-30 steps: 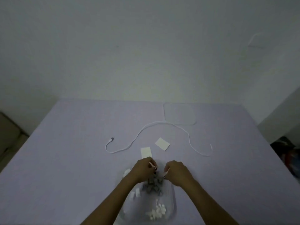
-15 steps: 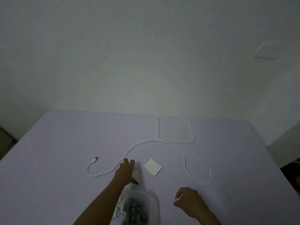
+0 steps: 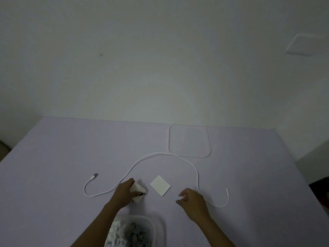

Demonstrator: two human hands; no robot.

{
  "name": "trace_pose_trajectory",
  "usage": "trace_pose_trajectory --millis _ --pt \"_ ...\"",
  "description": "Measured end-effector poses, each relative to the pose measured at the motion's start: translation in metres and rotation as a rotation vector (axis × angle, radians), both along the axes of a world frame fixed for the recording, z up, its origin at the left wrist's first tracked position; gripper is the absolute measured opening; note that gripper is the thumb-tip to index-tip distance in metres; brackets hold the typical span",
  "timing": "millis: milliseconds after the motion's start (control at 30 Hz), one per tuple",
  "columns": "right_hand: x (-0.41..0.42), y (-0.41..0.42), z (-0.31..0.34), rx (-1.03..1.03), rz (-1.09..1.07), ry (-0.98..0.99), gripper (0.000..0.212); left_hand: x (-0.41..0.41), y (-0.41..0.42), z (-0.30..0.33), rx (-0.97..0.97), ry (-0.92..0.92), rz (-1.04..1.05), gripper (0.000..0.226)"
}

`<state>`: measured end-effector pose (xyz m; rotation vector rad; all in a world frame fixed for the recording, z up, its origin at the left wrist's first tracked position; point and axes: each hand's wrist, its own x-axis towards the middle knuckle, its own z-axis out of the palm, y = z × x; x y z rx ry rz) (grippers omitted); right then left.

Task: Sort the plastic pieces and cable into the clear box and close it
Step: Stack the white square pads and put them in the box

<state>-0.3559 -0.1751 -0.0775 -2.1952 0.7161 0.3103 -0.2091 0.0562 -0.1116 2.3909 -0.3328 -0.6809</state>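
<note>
- The white cable (image 3: pixel 156 155) is laid on the table (image 3: pixel 53 148), looping away left of the left grip.
- A white plastic piece (image 3: pixel 138 192) is pinched in the left grip (image 3: pixel 127 192); it is best lifted flat, then lowered into the clear box (image 3: pixel 156 227) just below.
- A second white square (image 3: pixel 160 187) is left between the grips.
- The right grip (image 3: pixel 193 200) is held loosely curled, apparently on nothing.
- The clear lid (image 3: pixel 189 141) is kept far beyond.

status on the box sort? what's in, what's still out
Done: grey and white small pieces already sit in the clear box. In hand: the left hand grips one white square piece; the right hand holds nothing. Left: the other white square, the white cable and the clear lid, all on the table.
</note>
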Motion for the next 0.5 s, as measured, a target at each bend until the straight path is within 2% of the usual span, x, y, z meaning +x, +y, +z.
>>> trace_pose_trajectory --millis 100,333,400,500 --pt "0.039 0.007 -0.008 0.021 -0.023 -0.08 0.022 -0.003 -0.007 0.013 -0.108 0.029 0.119 0.039" --pt "0.087 0.033 -0.034 -0.133 0.054 0.005 0.069 -0.009 -0.016 0.028 -0.206 0.048 0.184 0.043" --pt "0.088 0.036 -0.042 -0.129 0.038 0.007 0.068 -0.011 -0.016 0.029 -0.22 0.05 0.18 0.042" --pt "0.089 0.036 -0.049 -0.003 -0.004 0.025 0.052 -0.012 -0.009 0.029 -0.243 0.061 0.198 0.035"
